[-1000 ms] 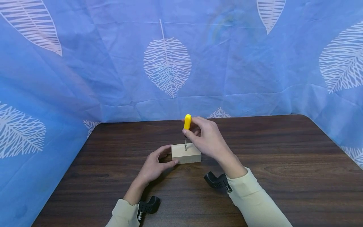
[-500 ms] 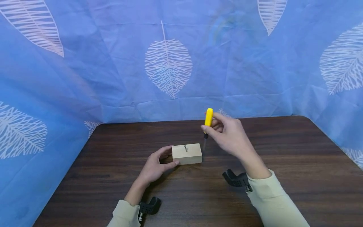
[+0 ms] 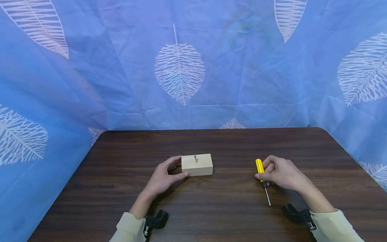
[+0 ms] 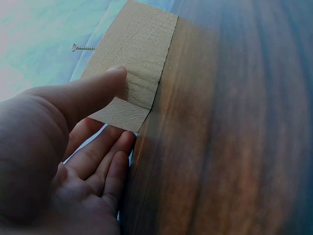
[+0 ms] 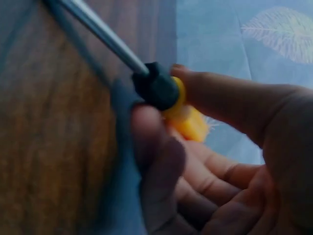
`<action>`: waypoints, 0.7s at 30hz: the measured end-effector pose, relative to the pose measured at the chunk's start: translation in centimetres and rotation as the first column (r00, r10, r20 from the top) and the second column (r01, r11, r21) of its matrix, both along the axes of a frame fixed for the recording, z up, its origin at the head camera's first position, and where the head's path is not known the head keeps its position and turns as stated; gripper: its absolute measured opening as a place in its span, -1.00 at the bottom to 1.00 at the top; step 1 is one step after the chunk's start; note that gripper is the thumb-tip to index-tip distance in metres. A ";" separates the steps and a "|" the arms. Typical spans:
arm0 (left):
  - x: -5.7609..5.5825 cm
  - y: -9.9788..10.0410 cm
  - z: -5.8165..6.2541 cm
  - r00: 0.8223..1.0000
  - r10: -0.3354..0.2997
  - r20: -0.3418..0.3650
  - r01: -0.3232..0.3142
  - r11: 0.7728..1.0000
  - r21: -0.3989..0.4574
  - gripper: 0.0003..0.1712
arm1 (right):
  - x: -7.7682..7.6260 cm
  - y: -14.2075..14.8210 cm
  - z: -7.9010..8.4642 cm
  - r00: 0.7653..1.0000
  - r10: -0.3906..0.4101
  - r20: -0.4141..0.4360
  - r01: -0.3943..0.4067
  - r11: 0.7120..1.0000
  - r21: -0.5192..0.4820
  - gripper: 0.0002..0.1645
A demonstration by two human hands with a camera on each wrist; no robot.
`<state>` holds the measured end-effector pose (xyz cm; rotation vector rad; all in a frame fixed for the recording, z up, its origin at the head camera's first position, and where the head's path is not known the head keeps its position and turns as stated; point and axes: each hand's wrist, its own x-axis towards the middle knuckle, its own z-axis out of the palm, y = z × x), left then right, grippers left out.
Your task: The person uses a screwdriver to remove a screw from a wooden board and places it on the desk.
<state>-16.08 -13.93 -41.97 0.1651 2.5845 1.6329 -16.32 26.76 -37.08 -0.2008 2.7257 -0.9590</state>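
Note:
A pale wooden block (image 3: 197, 166) lies on the table, with a screw (image 3: 196, 158) standing partway out of its top. My left hand (image 3: 164, 177) grips the block's left end, thumb on the near side and fingers behind it. The left wrist view shows the thumb pressed on the block (image 4: 142, 54) and the screw (image 4: 84, 48) jutting out. Well to the right, my right hand (image 3: 282, 173) pinches a screwdriver (image 3: 259, 168) by its yellow handle. Its metal shaft points down and toward me, low over the table; whether the tip touches is unclear.
The dark wood table (image 3: 229, 208) runs under both hands. A blue cloth (image 3: 127, 67) with white leaf prints hangs behind and beside it. Each wrist carries a black camera mount, the left one (image 3: 157, 220) and the right one (image 3: 297, 214).
My right hand has carried the screwdriver up off the screw, then right and down toward the table, its shaft now slanting toward me. The left hand stays on the block.

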 end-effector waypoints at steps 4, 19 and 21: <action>-0.1 0.1 0.0 1.000 -0.005 -0.009 0.005 1.000 0.014 -0.26 | 0.0 0.1 -0.3 1.000 -0.022 0.021 0.021 0.999 0.044 -0.41; 0.0 -0.3 0.1 1.000 -0.013 -0.015 0.013 1.000 0.009 -0.27 | -0.8 -7.9 3.3 0.965 -0.004 -0.261 0.005 1.000 0.001 -0.63; 0.0 -0.2 0.0 1.000 -0.017 -0.016 0.017 1.000 0.016 -0.28 | -1.2 -10.6 3.1 0.945 0.034 -0.325 -0.054 0.997 -0.053 -0.74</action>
